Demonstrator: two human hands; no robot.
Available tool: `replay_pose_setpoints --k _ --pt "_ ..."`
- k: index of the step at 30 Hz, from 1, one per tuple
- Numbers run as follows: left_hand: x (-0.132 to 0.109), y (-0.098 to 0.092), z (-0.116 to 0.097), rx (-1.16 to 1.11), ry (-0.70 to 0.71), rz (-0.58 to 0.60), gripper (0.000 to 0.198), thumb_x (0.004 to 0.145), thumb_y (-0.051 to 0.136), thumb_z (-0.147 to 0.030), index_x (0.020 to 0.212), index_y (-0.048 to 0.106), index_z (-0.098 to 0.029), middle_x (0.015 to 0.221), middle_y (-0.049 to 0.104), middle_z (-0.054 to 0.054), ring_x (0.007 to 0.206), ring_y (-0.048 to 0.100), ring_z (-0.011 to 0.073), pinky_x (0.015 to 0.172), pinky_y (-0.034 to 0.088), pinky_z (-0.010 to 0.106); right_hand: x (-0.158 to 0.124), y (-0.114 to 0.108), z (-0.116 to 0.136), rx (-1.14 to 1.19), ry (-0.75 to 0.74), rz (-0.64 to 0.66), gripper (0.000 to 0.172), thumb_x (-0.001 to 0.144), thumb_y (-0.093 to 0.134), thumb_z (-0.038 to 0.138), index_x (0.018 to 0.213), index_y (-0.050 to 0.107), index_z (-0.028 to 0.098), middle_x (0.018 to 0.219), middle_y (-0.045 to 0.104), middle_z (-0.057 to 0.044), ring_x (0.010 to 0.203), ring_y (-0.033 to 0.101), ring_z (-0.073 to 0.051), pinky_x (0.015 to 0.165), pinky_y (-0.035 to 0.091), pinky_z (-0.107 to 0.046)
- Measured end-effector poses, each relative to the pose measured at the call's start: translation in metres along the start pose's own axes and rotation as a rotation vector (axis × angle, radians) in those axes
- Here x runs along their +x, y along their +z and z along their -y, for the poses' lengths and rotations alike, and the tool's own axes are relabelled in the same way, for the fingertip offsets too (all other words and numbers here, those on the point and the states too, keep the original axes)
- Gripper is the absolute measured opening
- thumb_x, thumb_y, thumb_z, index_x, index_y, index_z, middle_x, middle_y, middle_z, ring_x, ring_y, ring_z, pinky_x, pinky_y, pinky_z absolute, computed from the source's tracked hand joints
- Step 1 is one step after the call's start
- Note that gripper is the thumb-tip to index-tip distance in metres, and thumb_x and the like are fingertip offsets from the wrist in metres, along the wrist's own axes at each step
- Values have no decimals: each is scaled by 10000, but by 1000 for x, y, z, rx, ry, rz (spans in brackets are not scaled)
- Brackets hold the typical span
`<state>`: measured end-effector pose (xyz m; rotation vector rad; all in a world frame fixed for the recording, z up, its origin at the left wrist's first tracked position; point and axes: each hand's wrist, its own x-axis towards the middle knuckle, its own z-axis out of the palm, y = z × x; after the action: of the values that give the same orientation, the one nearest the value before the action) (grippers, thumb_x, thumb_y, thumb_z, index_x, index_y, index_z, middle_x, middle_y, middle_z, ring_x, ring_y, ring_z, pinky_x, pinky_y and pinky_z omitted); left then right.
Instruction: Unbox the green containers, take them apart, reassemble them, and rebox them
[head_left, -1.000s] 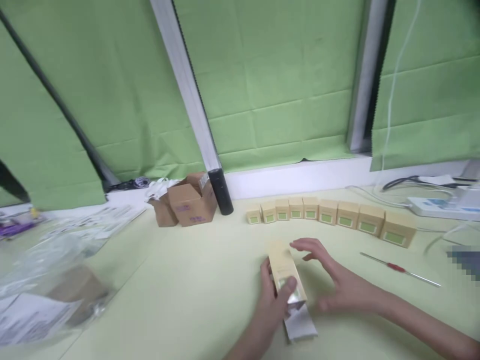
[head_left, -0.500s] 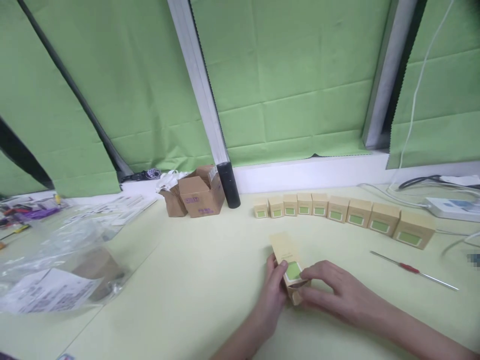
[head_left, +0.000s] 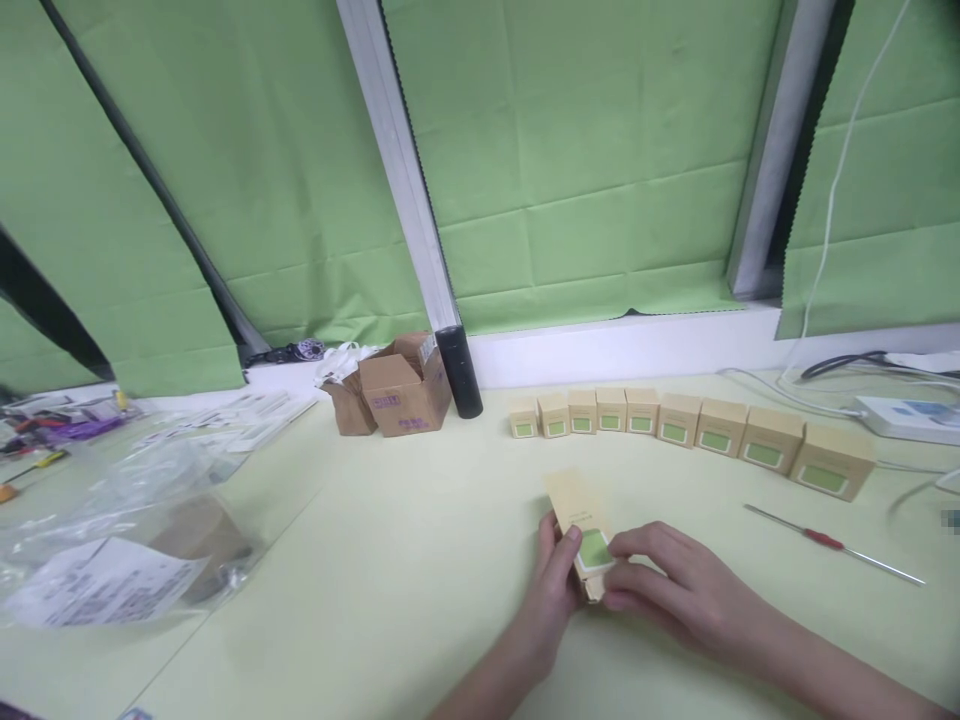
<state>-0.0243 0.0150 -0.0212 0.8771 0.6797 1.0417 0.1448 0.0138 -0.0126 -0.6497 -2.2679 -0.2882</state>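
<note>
A small tan cardboard box (head_left: 581,510) with a green label is tilted above the table in front of me. My left hand (head_left: 553,590) wraps round its left side, thumb lying on the front face beside the label. From the right, my right hand (head_left: 667,580) pinches the box's near lower end, with fingers at its edge and flap. Part of that end is hidden behind the fingers. Beyond my hands, several similar tan boxes (head_left: 712,428) stand in a curved row.
A screwdriver with a red middle (head_left: 823,539) lies at the right. An opened brown carton (head_left: 405,390) stands beside a black cylinder (head_left: 459,372) at the back. Clear plastic bags (head_left: 150,490) with a printed sheet (head_left: 105,582) lie at the left. A white power strip (head_left: 900,418) sits far right.
The open end flap at the near end of the box has been folded in, and the dark gap there has narrowed. My right fingers have closed against that end.
</note>
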Motion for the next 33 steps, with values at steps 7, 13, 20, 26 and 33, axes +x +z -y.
replay_pose_setpoints --k 7,13,20,26,33 --pt "2 0 1 -20 2 -16 366 893 434 -353 1217 335 -214 1228 515 91 1108 508 235 871 421 351 4 -2 1 -42 -77 71 119 926 456 226 870 544 171 853 610 -71 690 546 -160 632 442 -304" --pt "-1 -5 2 104 69 93 410 880 470 -332 1246 327 -211 1240 502 100 1136 484 234 964 361 389 -3 6 -4 95 111 -89 98 892 519 239 984 486 226 941 583 -56 769 568 -160 637 494 -282" --pt "0 -12 -3 767 336 79 438 755 607 -179 1149 422 -224 1248 394 94 1194 383 254 1010 314 417 -6 3 -18 539 473 -108 267 905 461 336 1163 410 291 1176 481 -82 1102 497 -216 864 504 -356" --pt "-3 -15 6 844 302 107 466 744 603 -150 1141 371 -228 1157 450 79 1114 457 221 962 378 392 -2 -3 -15 537 503 -41 214 916 454 303 1120 513 325 1105 543 -50 1089 513 -218 901 466 -369" --pt "-6 -10 2 790 274 107 399 774 570 -154 1085 332 -228 1199 461 84 1157 455 208 967 371 385 13 -10 -17 615 666 107 230 911 427 424 1057 542 290 1070 568 -41 1038 528 -212 878 462 -360"
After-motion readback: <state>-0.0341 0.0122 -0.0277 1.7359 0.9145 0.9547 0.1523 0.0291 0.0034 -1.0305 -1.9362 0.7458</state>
